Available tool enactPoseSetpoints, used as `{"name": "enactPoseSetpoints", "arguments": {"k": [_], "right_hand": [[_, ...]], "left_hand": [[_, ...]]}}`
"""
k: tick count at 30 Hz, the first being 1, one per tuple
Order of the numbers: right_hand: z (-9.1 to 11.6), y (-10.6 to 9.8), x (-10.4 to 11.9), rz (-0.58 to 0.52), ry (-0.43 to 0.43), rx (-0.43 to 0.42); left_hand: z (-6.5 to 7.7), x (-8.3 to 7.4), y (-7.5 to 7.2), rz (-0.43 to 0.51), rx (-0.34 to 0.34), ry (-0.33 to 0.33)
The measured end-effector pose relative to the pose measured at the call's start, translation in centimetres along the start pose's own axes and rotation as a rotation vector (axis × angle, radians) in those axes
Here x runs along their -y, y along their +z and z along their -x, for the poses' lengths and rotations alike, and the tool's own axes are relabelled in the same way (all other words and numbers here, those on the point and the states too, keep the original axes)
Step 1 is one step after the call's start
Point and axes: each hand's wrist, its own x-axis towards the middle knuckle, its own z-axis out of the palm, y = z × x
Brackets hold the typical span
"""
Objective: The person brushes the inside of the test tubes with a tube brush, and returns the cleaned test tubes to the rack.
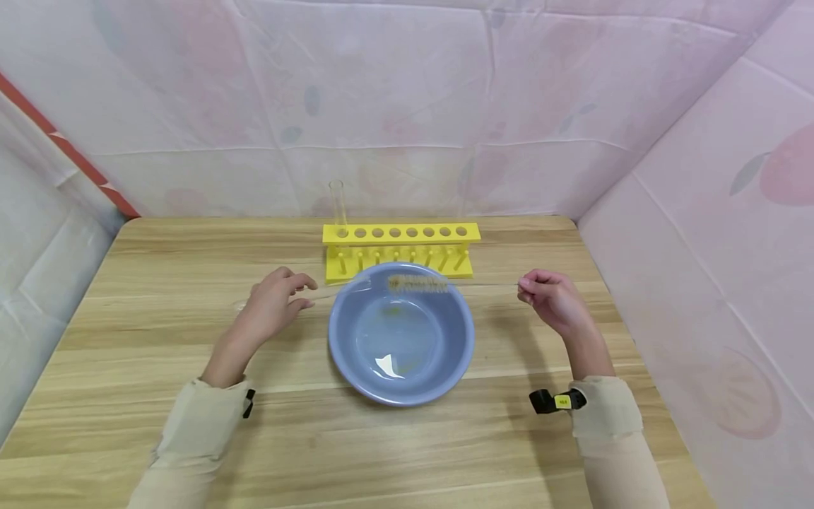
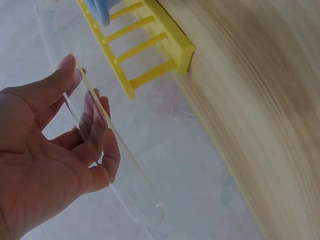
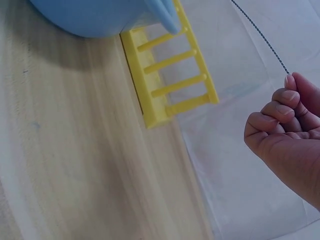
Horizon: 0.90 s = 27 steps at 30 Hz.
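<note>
The round blue plastic basin [image 1: 402, 392] holds clear liquid. Over its far side, the left hand [image 1: 273, 304] grips a clear glass test tube [image 2: 129, 187]; the right hand [image 1: 553, 297] pinches a tan-bristled wire brush [image 1: 417, 283]. Beyond, a yellow plastic rack [image 1: 403, 235] holds another tube [image 1: 338, 201] leftmost.

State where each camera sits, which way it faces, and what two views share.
Head: on the head, facing forward and down at the blue basin and bristle brush; left hand, right hand and forearms show.
Left wrist: on the left wrist, facing the held glass test tube; left hand shows.
Right wrist: on the right wrist, facing the brush's wire handle; right hand shows.
Shared: both wrist views catch the yellow test-tube rack and part of the basin.
</note>
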Motion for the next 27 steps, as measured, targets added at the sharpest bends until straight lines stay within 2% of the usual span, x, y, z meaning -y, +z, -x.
{"name": "enactPoseSetpoints", "arguments": {"k": [4,11,27], "right_hand": [[-0.4,0.5,0.5,-0.009,-0.002,0.008],[-0.6,0.8,0.7,-0.007,0.002,0.020],[-0.5,0.4,0.7,-0.028,-0.010,0.040]], "left_hand": [[-0.5,-0.5,0.2,0.007,0.005,0.018],[-1.1,-1.1,0.4,0.009,0.018,0.012],[-1.2,-1.1,0.7,0.030,0.023,0.016]]}}
